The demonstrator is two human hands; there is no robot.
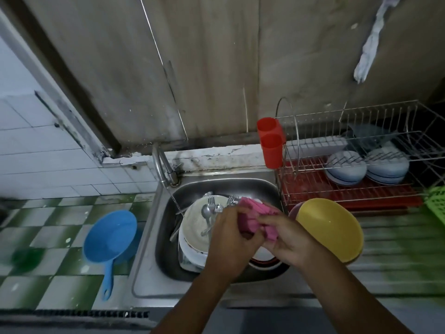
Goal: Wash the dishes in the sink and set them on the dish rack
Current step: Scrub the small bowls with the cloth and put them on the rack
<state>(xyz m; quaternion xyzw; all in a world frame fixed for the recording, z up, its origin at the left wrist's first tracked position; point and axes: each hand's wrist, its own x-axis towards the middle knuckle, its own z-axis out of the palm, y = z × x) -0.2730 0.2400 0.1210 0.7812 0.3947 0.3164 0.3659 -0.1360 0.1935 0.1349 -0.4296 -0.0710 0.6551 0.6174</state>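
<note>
**Surface and room.** We record a counter (48,237) tiled in green and white checks. A steel sink (149,261) is set into it, with grey boarding behind and white wall tiles to the left. A pale cloth (370,44) hangs on the boarding above the counter's right end. The image is blurred toward the right edge.

**Sink.**
- The faucet (163,169) stands at the sink's back-left corner, and a thin stream of water falls from it.
- We count a stack of plates (195,227) lying flat in the basin.
- Forks and spoons (212,210) lie on the top plate, with the fork tines toward the sink's back edge.

**Hands.** The left hand (231,233) and right hand (289,239) are together over the basin. Both are curled round a pink scrub pad (255,213). The pad is ribbed and bunched, and its long axis slants from the sink's back edge toward its right front.

**Sink's right edge.** A yellow bowl (330,227) sits here with its mouth up, just beside the right hand.

**Counter's back-right.**
- The wire dish rack (361,141) holds blue-grey dishes (346,167).
- A red cutlery holder (271,143) hangs on the rack's left end.
- A green basket (435,203) is at the far right.

**Counter left of the sink.** A blue dipper (110,235) lies with its handle pointing to the counter's front edge.
</note>
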